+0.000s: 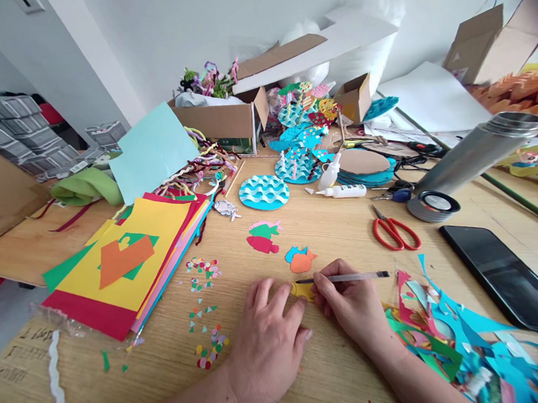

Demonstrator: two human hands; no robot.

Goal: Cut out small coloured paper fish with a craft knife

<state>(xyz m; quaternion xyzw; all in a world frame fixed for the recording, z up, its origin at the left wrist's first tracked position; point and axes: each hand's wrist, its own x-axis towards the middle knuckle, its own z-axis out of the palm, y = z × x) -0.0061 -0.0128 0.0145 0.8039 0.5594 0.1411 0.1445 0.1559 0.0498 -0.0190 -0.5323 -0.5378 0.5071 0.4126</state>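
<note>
My right hand point(346, 295) is closed around a thin pen point(359, 276), whose tip points left at a small yellow paper fish point(302, 289). Beside it my left hand point(272, 331) rests on the table, fingers apart, with fingertips at the left edge of the yellow piece. Just above the hands lie an orange paper fish point(300, 261) overlapping a blue one, and further up a red fish point(262, 244) next to a green and pink one. A round blue wavy paper disc point(263, 192) lies behind them.
Red-handled scissors point(395, 232), a black phone point(508, 276) and blue and green paper scraps point(476, 346) are on the right, with a metal flask point(475, 160) behind. Coloured paper sheets point(116, 269) and small confetti point(204, 268) lie left. Glue bottles point(347, 191) stand and lie further back.
</note>
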